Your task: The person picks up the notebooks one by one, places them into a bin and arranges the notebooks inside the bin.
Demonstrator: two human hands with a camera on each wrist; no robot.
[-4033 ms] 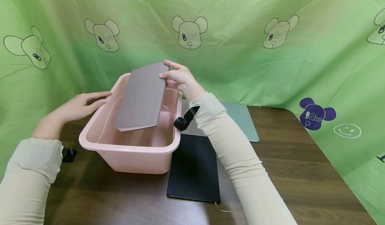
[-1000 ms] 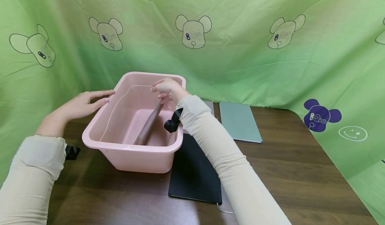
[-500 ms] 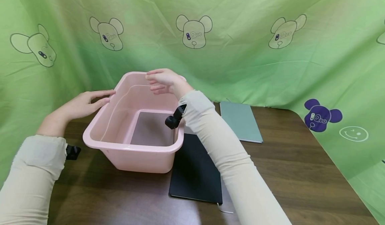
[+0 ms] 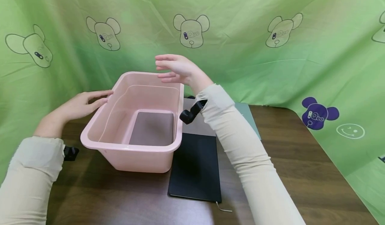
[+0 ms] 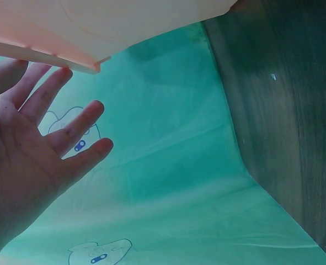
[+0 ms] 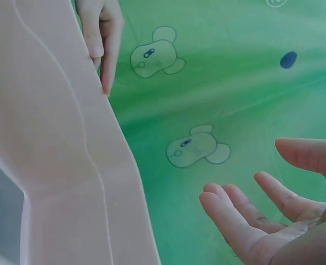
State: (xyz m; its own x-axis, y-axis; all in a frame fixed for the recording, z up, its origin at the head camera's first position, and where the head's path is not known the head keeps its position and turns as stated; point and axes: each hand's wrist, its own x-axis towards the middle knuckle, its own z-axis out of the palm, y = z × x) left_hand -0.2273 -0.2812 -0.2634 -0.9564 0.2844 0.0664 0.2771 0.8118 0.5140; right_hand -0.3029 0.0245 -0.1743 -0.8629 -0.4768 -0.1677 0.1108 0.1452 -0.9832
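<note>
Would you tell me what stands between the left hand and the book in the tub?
The head view shows the tub's left wall between the left hand and the book.

The taupe notebook (image 4: 152, 128) went from the right hand (image 4: 180, 69) to the floor of the pink plastic bin (image 4: 130, 147). Four seconds ago that hand pinched its upper right corner above the bin; one second ago it stood slanted inside; now it lay flat. The right hand let go, its fingers loosened, and rose from inside the bin to above the far rim. The right sleeve (image 4: 249, 154) swung rightward over the past half second, uncovering more of the pale grey notebook (image 4: 198, 123) and hiding more of the teal notebook (image 4: 249, 116).
</note>
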